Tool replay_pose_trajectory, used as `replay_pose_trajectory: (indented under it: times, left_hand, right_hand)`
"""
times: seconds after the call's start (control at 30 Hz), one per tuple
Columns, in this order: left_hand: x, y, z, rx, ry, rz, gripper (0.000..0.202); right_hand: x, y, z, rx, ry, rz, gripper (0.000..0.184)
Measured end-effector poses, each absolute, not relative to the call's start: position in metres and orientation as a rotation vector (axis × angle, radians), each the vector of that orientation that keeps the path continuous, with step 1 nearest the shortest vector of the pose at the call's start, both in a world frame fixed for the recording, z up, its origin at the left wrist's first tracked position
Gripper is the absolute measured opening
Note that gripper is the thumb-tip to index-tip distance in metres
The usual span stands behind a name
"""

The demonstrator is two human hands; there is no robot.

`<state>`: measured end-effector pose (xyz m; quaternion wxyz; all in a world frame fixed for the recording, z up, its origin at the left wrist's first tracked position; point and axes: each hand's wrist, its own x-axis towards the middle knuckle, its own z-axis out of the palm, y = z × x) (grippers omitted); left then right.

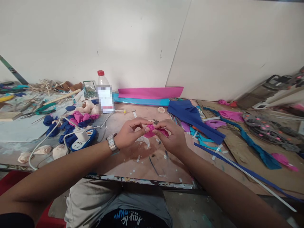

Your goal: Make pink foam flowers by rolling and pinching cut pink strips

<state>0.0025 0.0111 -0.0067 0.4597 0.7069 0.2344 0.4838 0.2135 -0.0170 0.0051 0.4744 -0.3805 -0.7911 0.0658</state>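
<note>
A magenta rolled flower (pixel 151 126), wound in tight folds, is pinched between my two hands above the worktable. My left hand (pixel 132 132) closes thumb and forefinger on its left side. On its right side, my right hand (pixel 171 134) grips it with thumb and fingers. A loose part of the same magenta material shows beneath and behind the right fingers. Below the hands, a smear of clear, glue-like material (pixel 143 142) lies on the table. A roll of tape (pixel 161 110) lies just beyond the right hand.
At left, a blue power strip (pixel 83 140) with a white cable sits beside dark blue and pink rolled pieces. A bottle with a red cap (pixel 101 73) stands behind a phone (pixel 105 99). Blue fabric strips (pixel 197 118) and cardboard (pixel 244 158) lie right.
</note>
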Motion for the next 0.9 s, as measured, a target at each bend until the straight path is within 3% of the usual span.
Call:
replay_pose_trajectory:
  times: [0.27,0.5,0.9]
  left_hand:
    - [0.0016,0.0095,-0.0069,1.757,0.589,1.169,0.029]
    - [0.0025,0.0113,-0.012,1.512,0.566,1.135,0.031]
    - [0.0044,0.0057,-0.0065,1.626,0.586,1.152,0.031]
  right_hand:
    - [0.2131,-0.0187,0.0057,-0.924,-1.949,0.156,0.015]
    - [0.214,-0.02,0.0081,-0.872,-1.953,0.143,0.005]
    - [0.2125,-0.0207,0.0084,-0.928,-1.942,0.121,0.008]
